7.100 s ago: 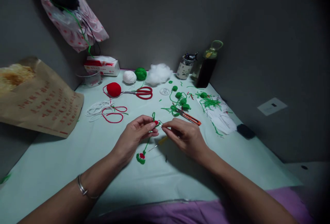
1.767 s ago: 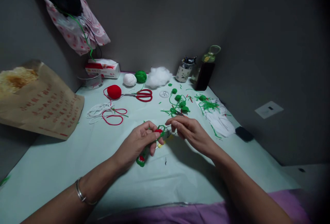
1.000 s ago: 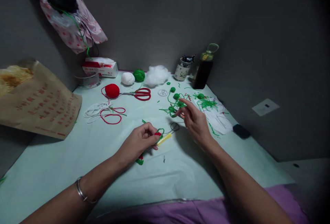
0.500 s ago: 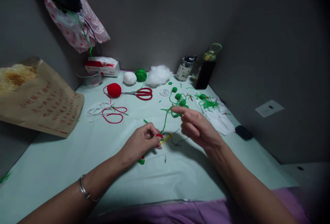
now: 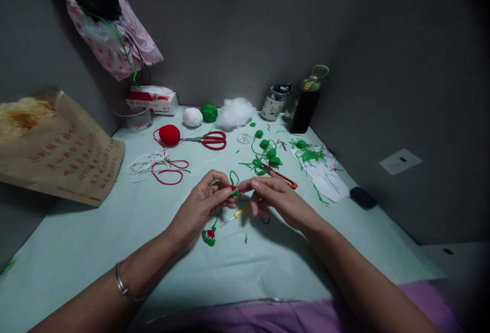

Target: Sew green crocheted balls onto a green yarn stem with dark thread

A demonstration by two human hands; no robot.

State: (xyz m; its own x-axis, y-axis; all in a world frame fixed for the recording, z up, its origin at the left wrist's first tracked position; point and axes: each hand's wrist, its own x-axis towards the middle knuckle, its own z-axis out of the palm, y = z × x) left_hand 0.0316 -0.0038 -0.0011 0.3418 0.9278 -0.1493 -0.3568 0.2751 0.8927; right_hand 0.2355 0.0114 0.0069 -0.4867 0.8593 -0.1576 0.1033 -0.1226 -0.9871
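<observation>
My left hand [image 5: 202, 203] pinches a small crocheted piece [image 5: 234, 191] in red and green between thumb and fingertips. A loop of green yarn [image 5: 234, 177] rises behind it. My right hand [image 5: 279, 197] is closed at the piece's right edge, thumb and forefinger together; what they pinch is too small to make out. Under the hands lies a crochet hook [image 5: 241, 212] with a yellow handle. Nearer me rests a second crocheted piece [image 5: 209, 237], a wedge with red inside a green rim, with green yarn running up from it. A tiny dark item [image 5: 246, 238] lies beside it.
Red-handled scissors [image 5: 213, 140] and a red yarn ball [image 5: 169, 135] lie farther back. Orange-handled cutters [image 5: 283, 176] sit by several green crocheted balls [image 5: 264, 144]. White stuffing [image 5: 235, 112], a cup [image 5: 273, 104] and a bottle [image 5: 306, 103] line the wall. A paper bag [image 5: 76, 154] stands left.
My right hand has come down and left to the crocheted piece, uncovering the orange cutters. My left hand has risen slightly, showing more of the second piece and the hook.
</observation>
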